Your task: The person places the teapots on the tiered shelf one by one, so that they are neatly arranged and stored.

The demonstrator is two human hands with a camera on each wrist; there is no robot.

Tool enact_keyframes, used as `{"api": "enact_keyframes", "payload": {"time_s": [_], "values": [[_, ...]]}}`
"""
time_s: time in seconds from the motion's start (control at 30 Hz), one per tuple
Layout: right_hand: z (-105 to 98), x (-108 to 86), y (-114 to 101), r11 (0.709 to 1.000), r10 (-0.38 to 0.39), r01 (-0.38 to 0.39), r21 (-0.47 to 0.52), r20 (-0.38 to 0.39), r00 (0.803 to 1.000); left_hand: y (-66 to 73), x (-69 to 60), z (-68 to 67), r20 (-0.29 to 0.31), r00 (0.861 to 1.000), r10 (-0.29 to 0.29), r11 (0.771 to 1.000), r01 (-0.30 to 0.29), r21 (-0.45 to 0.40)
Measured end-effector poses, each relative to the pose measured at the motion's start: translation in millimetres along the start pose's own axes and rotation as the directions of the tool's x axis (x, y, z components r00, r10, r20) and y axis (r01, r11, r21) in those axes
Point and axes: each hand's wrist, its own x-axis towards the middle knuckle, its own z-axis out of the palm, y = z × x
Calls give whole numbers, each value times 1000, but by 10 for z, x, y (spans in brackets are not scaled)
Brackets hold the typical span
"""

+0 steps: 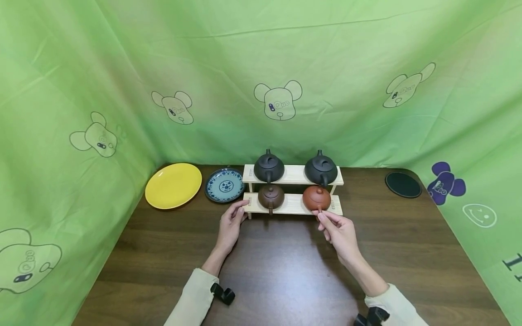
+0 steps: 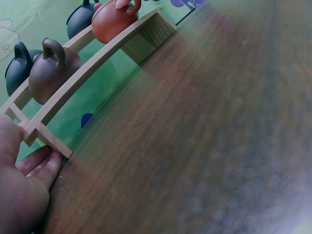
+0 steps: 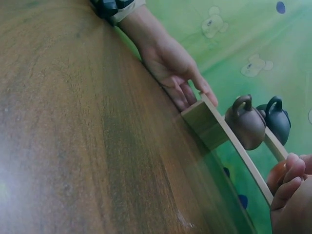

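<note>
A two-step wooden stand (image 1: 292, 204) bears small clay teapots. On its lower step are a brown teapot (image 1: 271, 195) at left and a reddish-orange teapot (image 1: 316, 197) at right, handles towards me. With thumb and fingers my right hand (image 1: 340, 234) pinches the orange teapot's handle; the pot is at the step. My left hand (image 1: 228, 230) holds the lower step's left end, its lower fingers by the stand's leg (image 2: 54, 140). Two black teapots, one left (image 1: 268, 165) and one right (image 1: 321, 168), sit on the upper step. In the right wrist view, my right fingers (image 3: 286, 195) largely hide the orange teapot.
Left of the stand lie a blue patterned plate (image 1: 225, 185) and a yellow plate (image 1: 173, 186). A dark oval mat or dish (image 1: 403, 184) lies at the far right of the brown wooden table (image 1: 281, 276). A green printed cloth (image 1: 220, 50) encloses the back and sides.
</note>
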Motion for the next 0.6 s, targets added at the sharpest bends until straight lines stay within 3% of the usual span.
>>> {"api": "enact_keyframes", "payload": {"time_s": [0.23, 0.6], "values": [[-66, -15, -25, 997, 78, -77, 30, -33, 996, 8, 0, 20, -2, 1000, -3, 1000, 3, -3], [-428, -109, -13, 998, 69, -70, -6, -65, 995, 10, 0, 53, -64, 998, 21, 999, -24, -48]]}}
